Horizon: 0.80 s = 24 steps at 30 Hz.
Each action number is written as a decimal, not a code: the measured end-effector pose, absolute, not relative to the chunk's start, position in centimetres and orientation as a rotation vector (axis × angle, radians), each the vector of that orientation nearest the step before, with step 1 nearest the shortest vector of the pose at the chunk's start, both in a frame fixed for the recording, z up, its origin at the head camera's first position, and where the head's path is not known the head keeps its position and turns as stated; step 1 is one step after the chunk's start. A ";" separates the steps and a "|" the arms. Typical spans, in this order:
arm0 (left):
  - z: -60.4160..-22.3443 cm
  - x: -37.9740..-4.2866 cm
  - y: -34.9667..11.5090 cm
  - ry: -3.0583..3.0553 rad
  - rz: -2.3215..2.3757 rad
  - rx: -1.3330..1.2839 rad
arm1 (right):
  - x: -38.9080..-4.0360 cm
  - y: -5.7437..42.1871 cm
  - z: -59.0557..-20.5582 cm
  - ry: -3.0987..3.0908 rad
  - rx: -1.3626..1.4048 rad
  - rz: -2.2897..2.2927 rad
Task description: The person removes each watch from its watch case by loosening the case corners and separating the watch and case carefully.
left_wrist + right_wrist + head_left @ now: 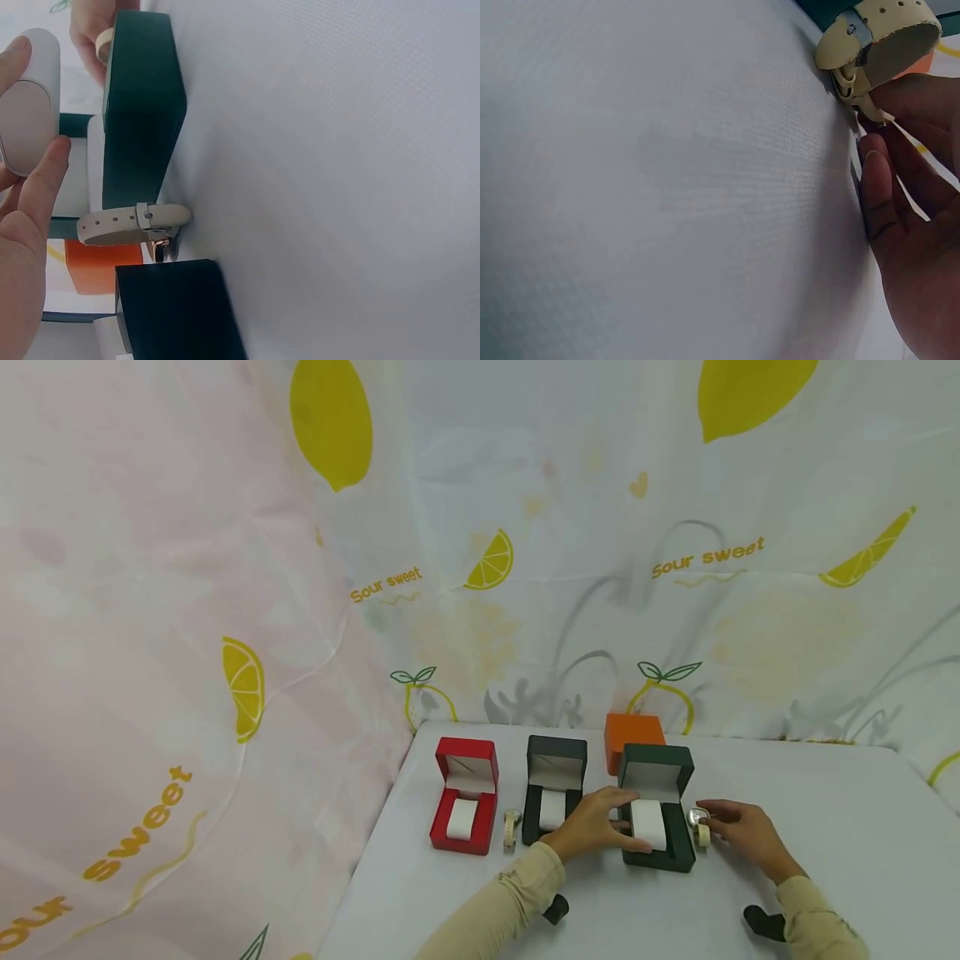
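Note:
My left hand [596,822] grips a white watch cushion [648,824] between thumb and fingers, over the open dark green watch box [678,847]. In the left wrist view the cushion [34,97] shows its rounded end, held above the box's front wall [146,105]. On the box's right side, my right hand [750,835] pinches a cream-strapped watch [701,828] standing on the table. The right wrist view shows its buckled strap [889,37] looped, with fingertips at its lower part. Another cream-strapped watch [131,225] stands left of the green box, mostly hidden by my left hand in the head view.
Left of the green box stand an open black watch box [557,756] and an open red one [465,760], each with a white cushion. A watch [512,828] stands between them. Behind the green box is an orange box [633,731]. A printed curtain hangs behind the white table [420,893].

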<state>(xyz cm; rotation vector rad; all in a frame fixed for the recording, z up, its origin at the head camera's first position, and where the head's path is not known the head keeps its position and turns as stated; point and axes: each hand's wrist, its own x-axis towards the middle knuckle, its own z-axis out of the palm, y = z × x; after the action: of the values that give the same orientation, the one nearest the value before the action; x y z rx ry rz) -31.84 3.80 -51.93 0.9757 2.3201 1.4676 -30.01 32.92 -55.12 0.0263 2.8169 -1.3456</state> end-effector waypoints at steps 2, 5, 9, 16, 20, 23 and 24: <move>-51.9 -31.8 3.8 2.324 1.465 0.975 | -30.0 32.9 -54.9 2.833 0.013 -1.318; -52.0 -31.9 3.8 2.324 1.465 0.979 | -30.0 32.8 -54.7 2.852 0.003 -1.278; -52.2 -31.9 3.9 2.320 1.466 0.984 | -30.1 32.9 -54.8 2.860 0.011 -1.251; -52.3 -31.9 3.9 2.306 1.479 1.010 | -30.4 33.2 -55.4 2.890 0.055 -1.253; -52.4 -31.9 4.0 2.308 1.482 1.027 | -30.4 33.2 -55.5 2.889 0.099 -1.266; -52.4 -32.0 4.1 2.323 1.461 1.034 | -30.3 33.2 -55.5 2.866 0.170 -1.295; -52.4 -32.0 4.2 2.340 1.441 1.041 | -30.2 33.1 -55.6 2.866 0.196 -1.300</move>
<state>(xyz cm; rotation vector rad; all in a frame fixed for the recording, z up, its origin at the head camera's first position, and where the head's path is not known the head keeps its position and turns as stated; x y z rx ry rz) -32.01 4.17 -52.42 1.0407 2.3401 1.4407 -30.25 33.14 -55.56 0.1965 2.8659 -1.3001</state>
